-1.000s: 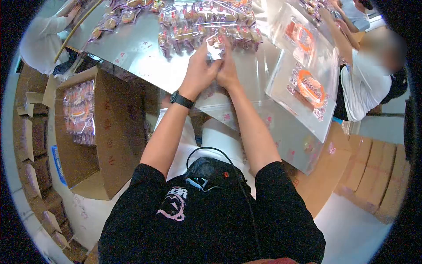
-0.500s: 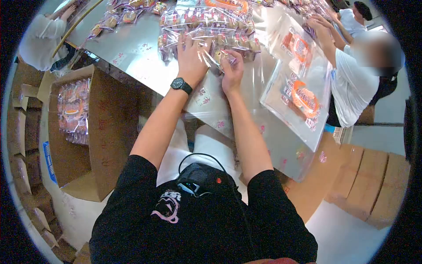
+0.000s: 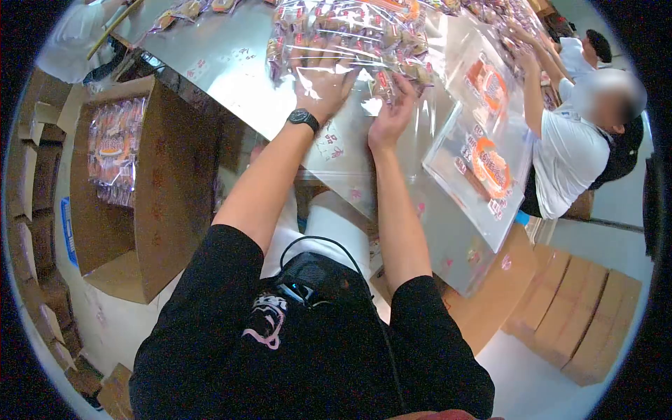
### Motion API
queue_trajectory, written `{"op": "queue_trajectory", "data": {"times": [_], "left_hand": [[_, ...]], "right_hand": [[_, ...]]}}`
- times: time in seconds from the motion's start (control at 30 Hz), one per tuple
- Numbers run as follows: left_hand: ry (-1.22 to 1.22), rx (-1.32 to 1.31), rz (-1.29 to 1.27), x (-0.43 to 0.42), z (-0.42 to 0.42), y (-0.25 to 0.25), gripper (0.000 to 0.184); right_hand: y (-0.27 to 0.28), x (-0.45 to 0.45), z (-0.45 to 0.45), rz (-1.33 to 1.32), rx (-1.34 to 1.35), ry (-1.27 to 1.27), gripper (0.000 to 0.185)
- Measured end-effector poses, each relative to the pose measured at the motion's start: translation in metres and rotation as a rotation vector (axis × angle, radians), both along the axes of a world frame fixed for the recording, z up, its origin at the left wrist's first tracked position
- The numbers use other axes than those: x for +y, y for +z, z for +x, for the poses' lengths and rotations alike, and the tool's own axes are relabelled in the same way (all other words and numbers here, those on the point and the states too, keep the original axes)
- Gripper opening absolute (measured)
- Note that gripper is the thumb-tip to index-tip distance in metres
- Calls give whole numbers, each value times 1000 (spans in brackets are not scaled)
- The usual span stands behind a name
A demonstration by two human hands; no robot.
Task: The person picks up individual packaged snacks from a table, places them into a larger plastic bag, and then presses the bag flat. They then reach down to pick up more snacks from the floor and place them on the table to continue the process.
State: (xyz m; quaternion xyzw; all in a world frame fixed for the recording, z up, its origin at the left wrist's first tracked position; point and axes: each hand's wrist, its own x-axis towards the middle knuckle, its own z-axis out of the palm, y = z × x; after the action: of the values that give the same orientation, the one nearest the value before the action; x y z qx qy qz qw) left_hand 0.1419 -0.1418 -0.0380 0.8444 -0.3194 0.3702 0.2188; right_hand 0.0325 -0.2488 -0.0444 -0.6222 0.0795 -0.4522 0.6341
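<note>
A large clear plastic bag [image 3: 350, 31] filled with rows of small wrapped snacks, perhaps little cakes, lies on the metal table in front of me. My left hand [image 3: 323, 89], with a black watch on the wrist, rests flat at the bag's near left end, fingers stretched out. Shiny clear film covers part of those fingers. At the bag's near right end, my right hand [image 3: 393, 120] pinches a wrapped snack [image 3: 383, 85] between thumb and fingers. Film glare hides some of the contact.
Flat printed plastic bags [image 3: 472, 164] are stacked to the right on the metal table [image 3: 231, 87]. An open carton [image 3: 175, 189] at left holds a packed bag [image 3: 115, 150]. More cartons [image 3: 570, 308] stand at lower right. A co-worker in white [image 3: 570, 150] reaches toward snacks at right.
My view has shifted slightly, so the table scene sits differently. Both hands stay at the bag's near end; the right still holds the wrapped snack, and film now covers more of the left.
</note>
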Motion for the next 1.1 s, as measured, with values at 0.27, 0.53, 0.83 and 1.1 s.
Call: {"op": "queue_trajectory", "data": {"times": [0.27, 0.53, 0.83, 1.1], "left_hand": [[-21, 120, 46, 3, -2, 4, 24], [-12, 92, 70, 5, -4, 2, 29], [-55, 87, -17, 3, -2, -2, 24], [-42, -9, -77, 0, 2, -3, 15]], "right_hand": [[13, 12, -10, -788, 218, -184, 90], [15, 21, -12, -222, -33, 108, 83], [11, 34, -7, -19, -13, 80, 80], [7, 36, -10, -56, 3, -9, 79]]}}
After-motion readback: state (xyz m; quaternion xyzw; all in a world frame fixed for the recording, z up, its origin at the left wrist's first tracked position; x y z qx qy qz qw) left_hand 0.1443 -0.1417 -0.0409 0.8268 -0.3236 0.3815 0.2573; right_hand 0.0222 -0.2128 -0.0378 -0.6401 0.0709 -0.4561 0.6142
